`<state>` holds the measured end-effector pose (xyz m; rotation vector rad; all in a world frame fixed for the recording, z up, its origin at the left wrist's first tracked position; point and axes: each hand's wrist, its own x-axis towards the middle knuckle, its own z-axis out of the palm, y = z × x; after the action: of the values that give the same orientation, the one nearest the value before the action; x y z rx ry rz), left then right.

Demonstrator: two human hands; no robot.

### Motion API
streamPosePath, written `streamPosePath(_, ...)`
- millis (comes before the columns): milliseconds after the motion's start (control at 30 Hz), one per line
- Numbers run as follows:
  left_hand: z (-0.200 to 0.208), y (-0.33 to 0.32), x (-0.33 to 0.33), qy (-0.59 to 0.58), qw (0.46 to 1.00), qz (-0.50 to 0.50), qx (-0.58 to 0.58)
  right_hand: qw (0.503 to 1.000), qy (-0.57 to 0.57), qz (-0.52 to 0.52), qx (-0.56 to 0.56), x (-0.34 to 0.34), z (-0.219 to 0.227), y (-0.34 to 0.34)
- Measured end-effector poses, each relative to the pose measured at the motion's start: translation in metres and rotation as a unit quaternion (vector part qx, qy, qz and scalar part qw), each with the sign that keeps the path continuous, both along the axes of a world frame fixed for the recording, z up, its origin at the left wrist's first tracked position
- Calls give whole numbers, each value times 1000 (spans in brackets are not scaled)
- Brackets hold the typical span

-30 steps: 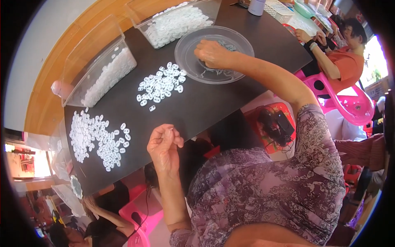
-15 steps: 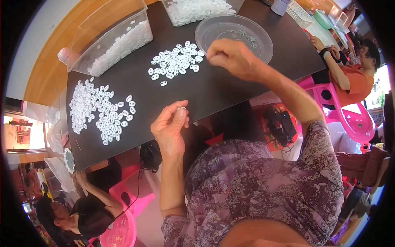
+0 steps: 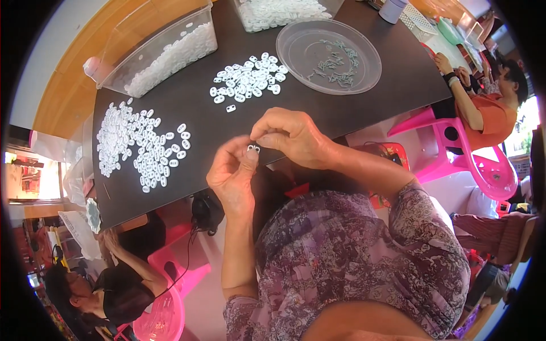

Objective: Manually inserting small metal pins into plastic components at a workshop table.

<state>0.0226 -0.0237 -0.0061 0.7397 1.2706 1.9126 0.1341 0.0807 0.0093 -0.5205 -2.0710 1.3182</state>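
My left hand (image 3: 233, 176) pinches a small white plastic piece (image 3: 253, 149) between thumb and fingertips at the near edge of the black table (image 3: 318, 113). My right hand (image 3: 293, 136) meets it from the right, its fingertips closed on the same piece; whether they also hold a small metal part is hidden. Beyond the hands lies a small heap of white pieces (image 3: 245, 84). A clear round plastic dish (image 3: 329, 55) with several small grey metal parts stands at the far right. A wider spread of white pieces (image 3: 139, 145) covers the table's left side.
Two clear plastic bins of white pieces stand at the far edge, one at the left (image 3: 165, 54) and one in the middle (image 3: 281, 11). A person in orange (image 3: 483, 113) sits at the right by pink plastic chairs (image 3: 483, 165). Another person (image 3: 114, 284) sits at lower left.
My right hand has come back from the round dish toward me and now meets my left hand at the white piece. The view has shifted down the table.
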Motion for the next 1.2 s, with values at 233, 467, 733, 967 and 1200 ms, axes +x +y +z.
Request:
streamPosePath(233,-13,-3,-5,-54,998,-13,1,986,-9,15,-164,-3,-2,-14)
streamPosePath(467,-5,-9,-4,-102,994,-20,-18,966,34,21,-255,-5,-9,-16)
streamPosePath(733,-6,-15,-8,-5,999,5,-44,979,1,8,-204,-4,-9,-17)
streamPosePath(967,-10,-17,-7,104,993,48,-34,983,-14,10,-182,-5,-6,-23)
streamPosePath(1200,-5,-22,-6,205,975,51,-67,988,-35,2,-149,-6,-6,-26)
